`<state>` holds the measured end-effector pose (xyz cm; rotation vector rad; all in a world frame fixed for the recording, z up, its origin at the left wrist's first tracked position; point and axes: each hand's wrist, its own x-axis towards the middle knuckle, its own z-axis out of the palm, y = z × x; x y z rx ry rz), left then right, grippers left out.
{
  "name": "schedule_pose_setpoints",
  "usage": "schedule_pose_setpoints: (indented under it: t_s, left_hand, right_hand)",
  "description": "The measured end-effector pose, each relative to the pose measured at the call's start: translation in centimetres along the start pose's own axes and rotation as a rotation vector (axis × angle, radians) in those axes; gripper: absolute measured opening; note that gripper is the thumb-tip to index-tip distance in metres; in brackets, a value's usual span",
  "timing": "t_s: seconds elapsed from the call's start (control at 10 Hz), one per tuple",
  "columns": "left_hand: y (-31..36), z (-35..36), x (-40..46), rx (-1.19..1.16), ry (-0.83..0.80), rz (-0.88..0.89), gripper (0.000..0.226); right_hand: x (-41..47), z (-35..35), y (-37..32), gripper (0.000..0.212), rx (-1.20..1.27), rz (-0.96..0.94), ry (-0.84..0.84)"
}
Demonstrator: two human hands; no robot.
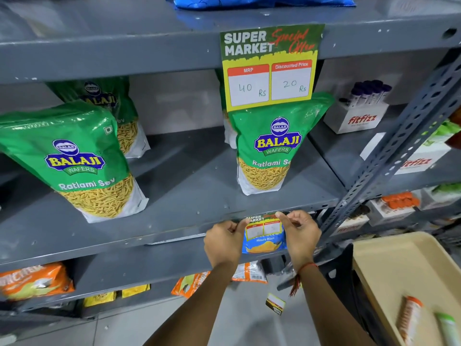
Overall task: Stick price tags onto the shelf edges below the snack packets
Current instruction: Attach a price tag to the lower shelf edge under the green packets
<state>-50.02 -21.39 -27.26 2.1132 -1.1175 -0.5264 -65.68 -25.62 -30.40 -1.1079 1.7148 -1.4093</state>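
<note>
Both hands press a small price tag (264, 226) against the front edge of the middle shelf (174, 196), directly below the right-hand green snack packet (273, 143). The left hand (224, 242) pinches the tag's left edge between thumb and fingers; the right hand (300, 233) pinches its right edge, thumb across the top corner. A red thread (303, 269) circles the right wrist. The tag's two white boxes are too blurred to read. It partly covers a blue packet (265, 244) marked "Masala Masti" on the shelf beneath.

To the lower right, a tan tray (389, 265), cut off by the frame, holds an orange tube (409, 320) and a green tube (447, 328), both blurred. A white carton (356, 118) marked "fitfizz" on the adjoining rack holds dark-capped tubes; a second such carton (419, 161) is half hidden by the perforated grey upright (404, 136).

On the middle shelf a second green packet (74, 161) leans at left, with a third (112, 108) behind it partly hidden. A larger tag (270, 66) reading 40 Rs and 20 Rs hangs from the upper shelf edge (112, 56), overlapping the right packet's top. Above, a blue bag (262, 2) is cut off. Orange packets (32, 280) lie on the lower shelf. A loose tag (275, 303) lies on the pale floor (149, 320)
</note>
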Motion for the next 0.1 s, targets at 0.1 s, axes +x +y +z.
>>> schedule_pose_setpoints:
  t_s: [0.1]
  left_hand:
    - [-0.73,-0.42,-0.31,-0.025,-0.009,-0.067,0.052]
  right_hand:
    - [-0.62,-0.33,0.42,0.026,0.017,-0.006,0.042]
